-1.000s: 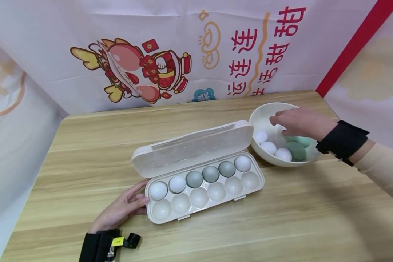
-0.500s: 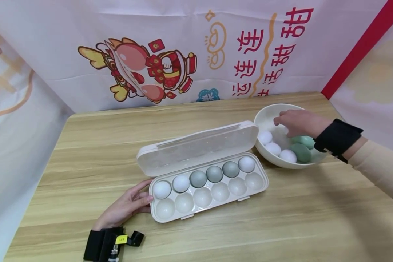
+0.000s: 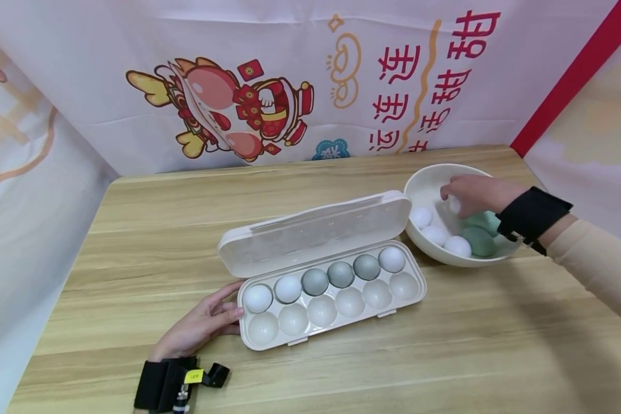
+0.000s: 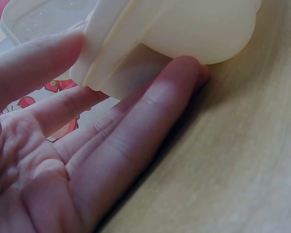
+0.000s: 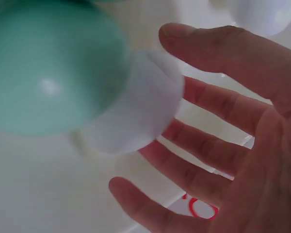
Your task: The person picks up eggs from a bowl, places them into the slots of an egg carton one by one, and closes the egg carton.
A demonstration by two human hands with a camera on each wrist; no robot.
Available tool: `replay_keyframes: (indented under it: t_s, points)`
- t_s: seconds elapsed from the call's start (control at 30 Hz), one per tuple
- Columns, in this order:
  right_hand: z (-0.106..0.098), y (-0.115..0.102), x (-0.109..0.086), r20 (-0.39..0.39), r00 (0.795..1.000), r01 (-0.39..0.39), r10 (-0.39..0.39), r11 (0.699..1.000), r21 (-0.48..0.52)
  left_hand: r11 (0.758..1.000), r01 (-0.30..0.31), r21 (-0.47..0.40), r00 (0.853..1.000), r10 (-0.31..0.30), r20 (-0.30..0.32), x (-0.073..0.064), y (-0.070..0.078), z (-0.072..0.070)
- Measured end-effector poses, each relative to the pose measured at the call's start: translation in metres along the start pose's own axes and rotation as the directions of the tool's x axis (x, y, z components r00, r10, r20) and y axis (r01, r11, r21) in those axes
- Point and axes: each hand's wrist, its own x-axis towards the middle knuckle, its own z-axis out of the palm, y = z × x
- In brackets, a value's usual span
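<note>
Now the right hand (image 3: 473, 192) is curving, fingers and thumb loosely apart, beside a white egg (image 5: 140, 109) in the bowl (image 3: 421, 183) near the tabletop's (image 3: 352, 374) far right corner, the left hand (image 3: 200, 326) gripping the carton's (image 3: 322, 311) left end.

One egg carton (image 3: 315, 244) sits at center frame, its twelve cups (image 3: 322, 311) bearing three white eggs (image 3: 391, 260) and three gray-green eggs (image 3: 341, 274), while one bowl (image 3: 426, 184) at right shows four more white eggs (image 3: 457, 246) and two green eggs (image 3: 478, 241). Two hands appear: a left hand (image 3: 199, 325) at lower left, a right hand (image 3: 473, 192) at right.
</note>
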Motion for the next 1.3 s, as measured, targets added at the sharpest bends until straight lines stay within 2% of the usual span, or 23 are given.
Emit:
replay_keyframes:
  t_s: [0.17,0.33,0.63,0.9,1.0,1.17,1.3]
  points:
    - [0.005,0.011,0.001,0.002,1.000,-0.004,0.004,1.000,0.021,1.000,-0.001,0.004,1.000,0.001,0.006,0.000,0.000,0.000]
    - [0.006,0.013,0.004,0.013,1.000,-0.009,0.008,0.999,0.052,1.000,-0.005,0.000,1.000,0.005,0.004,-0.002,0.000,0.000]
    - [0.005,0.013,0.010,0.060,0.997,0.044,-0.047,0.998,0.041,1.000,-0.028,-0.014,1.000,0.028,-0.002,-0.003,0.000,0.000]
    - [0.008,0.007,0.014,0.054,0.997,0.046,-0.050,0.997,0.064,0.999,-0.030,-0.023,1.000,0.030,0.001,-0.003,-0.001,0.000]
    - [0.010,0.003,0.016,0.053,0.998,0.025,-0.028,0.998,0.060,1.000,-0.023,-0.017,1.000,0.023,-0.003,-0.002,-0.002,0.000]
    - [0.010,-0.003,0.017,0.056,0.998,0.013,-0.014,0.999,0.030,1.000,-0.010,-0.006,1.000,0.010,-0.011,-0.001,-0.003,0.001]
    - [0.010,-0.008,0.019,0.062,0.998,0.009,-0.008,1.000,-0.015,1.000,-0.023,-0.012,1.000,0.023,-0.012,-0.001,-0.002,0.001]
